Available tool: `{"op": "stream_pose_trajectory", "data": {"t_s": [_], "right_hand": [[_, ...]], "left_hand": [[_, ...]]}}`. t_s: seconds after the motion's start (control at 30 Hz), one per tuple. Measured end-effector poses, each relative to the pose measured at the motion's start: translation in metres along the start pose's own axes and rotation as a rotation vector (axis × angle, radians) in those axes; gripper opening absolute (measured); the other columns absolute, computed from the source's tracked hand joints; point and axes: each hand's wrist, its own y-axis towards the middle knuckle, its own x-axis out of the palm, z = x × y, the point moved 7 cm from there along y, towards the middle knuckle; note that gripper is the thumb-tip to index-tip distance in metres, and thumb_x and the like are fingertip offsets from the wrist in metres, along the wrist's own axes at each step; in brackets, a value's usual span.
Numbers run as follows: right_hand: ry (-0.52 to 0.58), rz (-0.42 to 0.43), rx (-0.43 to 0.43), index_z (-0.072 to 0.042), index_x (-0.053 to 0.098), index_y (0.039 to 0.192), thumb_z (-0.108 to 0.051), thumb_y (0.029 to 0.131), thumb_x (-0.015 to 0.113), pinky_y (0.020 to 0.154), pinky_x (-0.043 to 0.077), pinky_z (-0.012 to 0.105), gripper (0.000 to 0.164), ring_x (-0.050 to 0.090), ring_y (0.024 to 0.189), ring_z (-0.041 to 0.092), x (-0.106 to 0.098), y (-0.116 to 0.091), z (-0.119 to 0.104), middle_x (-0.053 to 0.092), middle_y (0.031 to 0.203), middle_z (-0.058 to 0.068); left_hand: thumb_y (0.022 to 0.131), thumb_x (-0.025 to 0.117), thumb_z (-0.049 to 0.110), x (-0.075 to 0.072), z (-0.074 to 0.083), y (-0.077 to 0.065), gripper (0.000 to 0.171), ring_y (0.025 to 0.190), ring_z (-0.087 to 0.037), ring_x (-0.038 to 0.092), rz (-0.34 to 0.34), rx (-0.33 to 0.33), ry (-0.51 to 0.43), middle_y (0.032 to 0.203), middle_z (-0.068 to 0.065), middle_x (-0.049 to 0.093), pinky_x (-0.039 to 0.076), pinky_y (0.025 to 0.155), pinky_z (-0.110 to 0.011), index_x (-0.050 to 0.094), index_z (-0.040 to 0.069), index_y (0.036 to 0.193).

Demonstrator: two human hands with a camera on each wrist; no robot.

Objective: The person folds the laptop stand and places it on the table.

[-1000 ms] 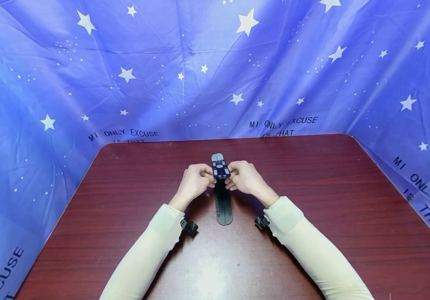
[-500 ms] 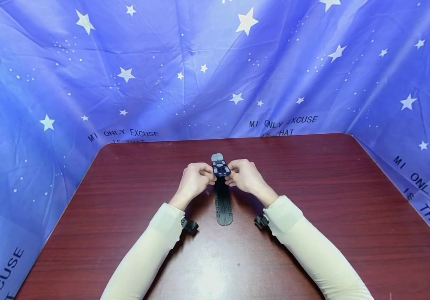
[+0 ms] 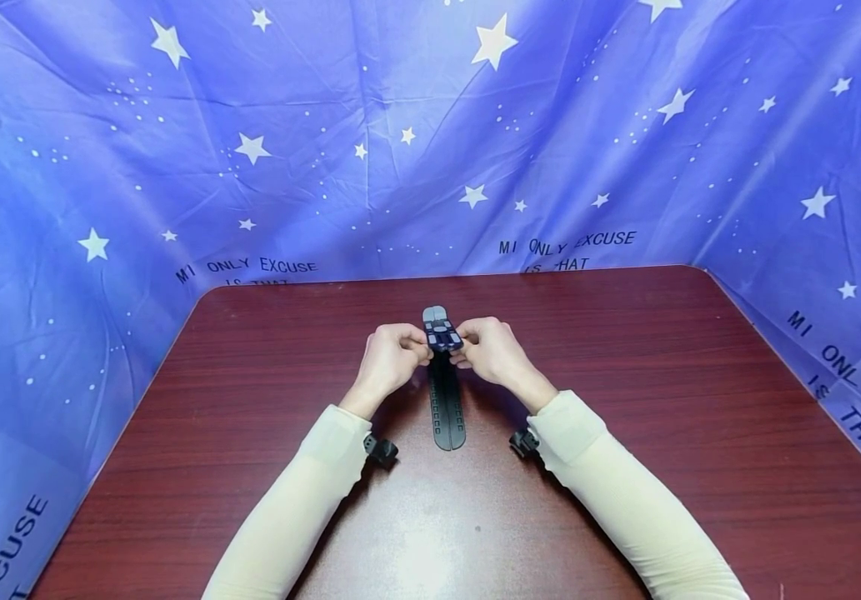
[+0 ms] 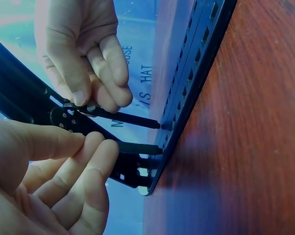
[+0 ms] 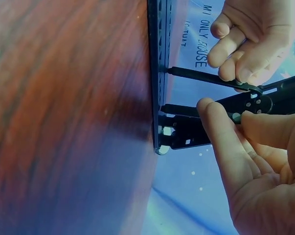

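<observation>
A black folding laptop stand [image 3: 449,417] stands partly unfolded in mid-table, its long slotted base flat on the wood. Its raised upper section [image 3: 441,328] carries grey pads and slopes over the far part of the base. My left hand [image 3: 388,358] pinches one thin support leg [image 4: 137,148] between thumb and fingers. From the opposite side my right hand [image 3: 498,354] pinches the other leg [image 4: 132,118] close to its pivot. Both leg tips reach down to the row of slots in the base, as the right wrist view of the slotted base [image 5: 160,54] also shows.
The dark red wooden table [image 3: 250,358] extends around the stand on all sides. Behind it and at both sides hangs a blue curtain [image 3: 400,100] with white stars and lettering. Each wrist bears a small black camera [image 3: 381,451].
The near end of the raised section has shifted slightly up and away in the head view, both hands moving very little with it. The base has stayed in place.
</observation>
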Motion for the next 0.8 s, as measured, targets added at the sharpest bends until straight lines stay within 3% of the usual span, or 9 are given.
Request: {"op": "stream_pose_trajectory", "data": {"t_s": [0.23, 0.53, 0.8], "right_hand": [[-0.035, -0.007, -0.027, 0.004, 0.070, 0.091, 0.006, 0.090, 0.057, 0.068, 0.057, 0.036, 0.014, 0.071, 0.076, 0.026, -0.001, -0.001, -0.003, 0.071, 0.086, 0.017], [-0.075, -0.041, -0.038, 0.001, 0.071, 0.099, 0.008, 0.087, 0.055, 0.066, 0.057, 0.030, 0.021, 0.071, 0.075, 0.024, -0.003, -0.003, -0.001, 0.072, 0.087, 0.014], [-0.082, -0.088, -0.089, 0.000, 0.069, 0.103, 0.003, 0.088, 0.055, 0.067, 0.057, 0.032, 0.021, 0.070, 0.077, 0.026, -0.004, -0.001, 0.002, 0.071, 0.087, 0.014]], "left_hand": [[0.079, 0.072, 0.006, -0.003, 0.006, -0.001, 0.008, 0.060, -0.004, 0.064, 0.045, 0.046, 0.071, 0.065, 0.008, 0.069, 0.049, 0.064, -0.026, 0.073, 0.014, 0.077], [0.080, 0.072, 0.010, 0.001, -0.004, 0.000, 0.005, 0.064, -0.011, 0.068, -0.007, -0.009, -0.017, 0.069, 0.004, 0.071, 0.049, 0.068, -0.026, 0.072, 0.010, 0.085], [0.081, 0.072, 0.012, 0.003, -0.009, 0.002, 0.011, 0.071, -0.020, 0.071, -0.061, -0.016, -0.081, 0.074, -0.001, 0.072, 0.048, 0.062, -0.026, 0.072, 0.007, 0.090]]}}
